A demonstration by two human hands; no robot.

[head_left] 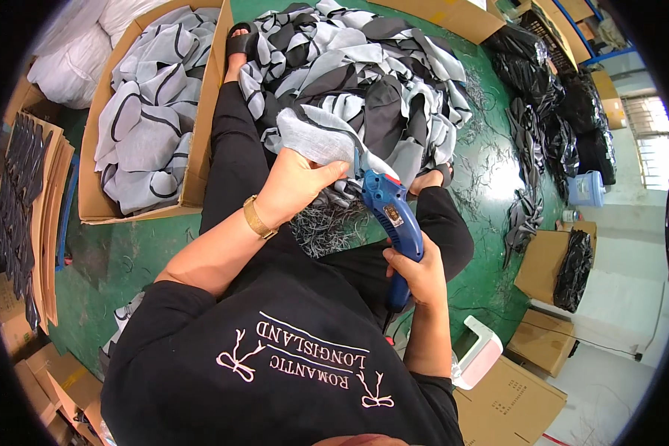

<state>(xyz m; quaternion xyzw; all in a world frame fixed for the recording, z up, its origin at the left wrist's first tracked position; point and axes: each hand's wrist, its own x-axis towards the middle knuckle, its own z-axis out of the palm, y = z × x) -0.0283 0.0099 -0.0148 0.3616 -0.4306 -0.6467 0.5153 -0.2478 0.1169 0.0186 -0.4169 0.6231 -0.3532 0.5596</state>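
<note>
My left hand point(296, 182) pinches a light grey piece of fabric point(314, 140) between thumb and fingers; a gold watch band is on that wrist. In my right hand point(424, 273), the fingers wrap round the handle of blue electric scissors point(394, 212). Their head is close beside the fabric's edge and my left thumb; whether the blade touches the cloth I cannot tell. Just beyond my hands, between my spread legs, lies a big heap of grey and black fabric pieces point(383, 104).
At the left stands an open cardboard box point(197, 160) full of grey fabric pieces point(145, 134). Loose thread scraps point(327, 229) litter the green floor point(490, 256). Black plastic bags point(524, 67) line the right side, near a blue bucket point(587, 189). A white-and-pink device point(477, 357) is by my right elbow.
</note>
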